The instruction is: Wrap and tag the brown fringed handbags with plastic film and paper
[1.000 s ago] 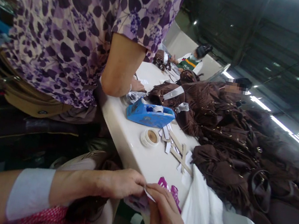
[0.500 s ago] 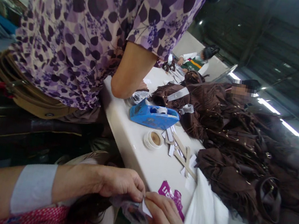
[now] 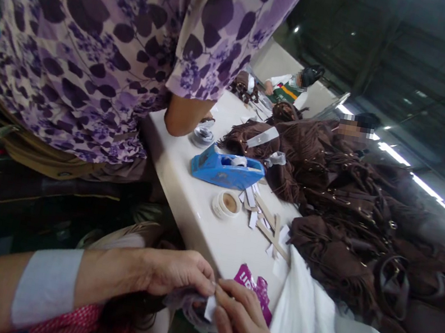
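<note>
My left hand and my right hand meet at their fingertips in front of the table edge. Between them hangs a small white tag, its top at the fingertips. The right fingers are closed against the tag. The left thumb and fingers pinch together at the same spot, and what lies between them is too small to name. Just below the left fingers is a greyish, clear-plastic-looking bundle, partly hidden by the hands. Dark brown material lies on my lap under the left wrist.
On the white table stand a blue tape dispenser and a small round tub, beside loose paper strips. A purple plastic piece, white cloth and piled brown fringed bags lie rightward. A co-worker's patterned shirt is close left.
My fingers have shifted slightly at the pinch, and the white tag now hangs more upright. The co-worker at left appears larger and nearer, with the elbow a little higher in view.
</note>
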`<state>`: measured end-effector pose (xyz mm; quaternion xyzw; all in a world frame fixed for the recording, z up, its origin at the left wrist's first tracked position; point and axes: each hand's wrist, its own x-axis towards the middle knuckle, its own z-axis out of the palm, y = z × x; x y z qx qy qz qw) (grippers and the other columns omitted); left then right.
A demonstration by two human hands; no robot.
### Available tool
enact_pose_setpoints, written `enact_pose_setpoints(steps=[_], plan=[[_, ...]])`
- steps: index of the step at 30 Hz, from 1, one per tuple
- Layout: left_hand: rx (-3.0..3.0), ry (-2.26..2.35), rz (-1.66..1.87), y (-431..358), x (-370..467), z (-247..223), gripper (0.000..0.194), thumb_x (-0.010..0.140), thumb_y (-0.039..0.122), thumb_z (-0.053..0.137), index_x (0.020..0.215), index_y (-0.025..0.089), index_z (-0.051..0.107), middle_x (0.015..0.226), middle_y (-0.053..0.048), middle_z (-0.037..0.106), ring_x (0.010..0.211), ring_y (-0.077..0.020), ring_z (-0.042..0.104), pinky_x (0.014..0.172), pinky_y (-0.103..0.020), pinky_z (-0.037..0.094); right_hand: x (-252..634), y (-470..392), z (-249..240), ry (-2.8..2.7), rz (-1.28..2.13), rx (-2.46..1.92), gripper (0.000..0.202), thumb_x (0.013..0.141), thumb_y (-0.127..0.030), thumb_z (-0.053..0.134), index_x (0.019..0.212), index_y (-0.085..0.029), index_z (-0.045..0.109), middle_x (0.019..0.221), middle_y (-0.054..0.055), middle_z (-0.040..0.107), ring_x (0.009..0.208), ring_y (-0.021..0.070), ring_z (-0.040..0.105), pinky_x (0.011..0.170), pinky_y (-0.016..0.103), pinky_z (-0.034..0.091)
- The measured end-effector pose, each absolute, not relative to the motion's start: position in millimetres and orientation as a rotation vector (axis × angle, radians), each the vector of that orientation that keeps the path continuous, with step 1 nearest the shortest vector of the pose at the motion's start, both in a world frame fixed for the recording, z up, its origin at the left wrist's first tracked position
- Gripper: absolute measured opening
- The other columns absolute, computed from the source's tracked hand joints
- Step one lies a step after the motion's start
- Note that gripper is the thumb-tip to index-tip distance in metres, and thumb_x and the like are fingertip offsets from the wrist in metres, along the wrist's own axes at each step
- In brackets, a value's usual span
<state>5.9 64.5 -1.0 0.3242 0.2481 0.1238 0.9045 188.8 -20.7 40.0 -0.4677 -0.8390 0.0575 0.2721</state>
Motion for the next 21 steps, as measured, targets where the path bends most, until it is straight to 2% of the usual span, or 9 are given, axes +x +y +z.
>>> enact_pose_setpoints(steps=[3, 10, 15, 17, 21], plan=[[0.688, 0.503, 0.272, 62.8, 6.4, -1.2, 0.028, 0.048, 0.026, 0.074, 0.071, 0.014, 0.063, 0.060, 0.003, 0.057, 0.058, -0.0104, 0.050, 0.060, -0.024, 0.036, 186.1, -19.3, 40.7, -2.314, 0.086, -1.231, 0.024, 0.094, -0.014, 0.058, 0.115, -0.023, 0.066, 0.107, 0.006, 0.071, 0.100, 0.0177, 0.069, 0.088, 0.025, 0.058], [0.898, 0.542, 0.282, 59.2, 9.1, -3.0, 0.031, 0.055, 0.037, 0.071, 0.073, 0.015, 0.058, 0.062, 0.004, 0.053, 0.057, -0.0096, 0.043, 0.059, -0.025, 0.029, 184.7, -17.6, 48.7, -2.496, -0.232, -1.105, 0.020, 0.099, -0.017, 0.051, 0.111, -0.015, 0.067, 0.102, 0.010, 0.075, 0.090, 0.0202, 0.069, 0.083, 0.029, 0.060], [0.912, 0.520, 0.352, 52.2, 12.8, -1.8, 0.043, 0.063, 0.055, 0.070, 0.077, 0.018, 0.055, 0.070, 0.004, 0.054, 0.064, -0.0110, 0.046, 0.063, -0.026, 0.034, 182.2, -23.8, 27.9, -2.427, -0.528, -1.119, 0.019, 0.098, -0.012, 0.050, 0.106, -0.009, 0.067, 0.099, 0.013, 0.074, 0.091, 0.0253, 0.067, 0.081, 0.037, 0.059], [0.881, 0.542, 0.370, 51.5, 13.5, 0.0, 0.043, 0.062, 0.055, 0.071, 0.075, 0.018, 0.054, 0.069, 0.004, 0.054, 0.064, -0.0113, 0.046, 0.062, -0.026, 0.034, 181.3, -26.0, 20.5, -2.423, -0.549, -1.134, 0.019, 0.098, -0.011, 0.050, 0.109, -0.007, 0.066, 0.100, 0.014, 0.073, 0.094, 0.0266, 0.066, 0.082, 0.039, 0.058], [0.872, 0.668, 0.350, 55.0, 13.2, 4.7, 0.034, 0.050, 0.042, 0.072, 0.067, 0.018, 0.053, 0.061, 0.005, 0.050, 0.059, -0.0108, 0.042, 0.059, -0.025, 0.030, 179.2, -28.7, 21.6, -2.465, -0.453, -1.234, 0.020, 0.099, -0.011, 0.046, 0.108, -0.011, 0.065, 0.100, 0.012, 0.071, 0.090, 0.0250, 0.063, 0.082, 0.038, 0.056]])
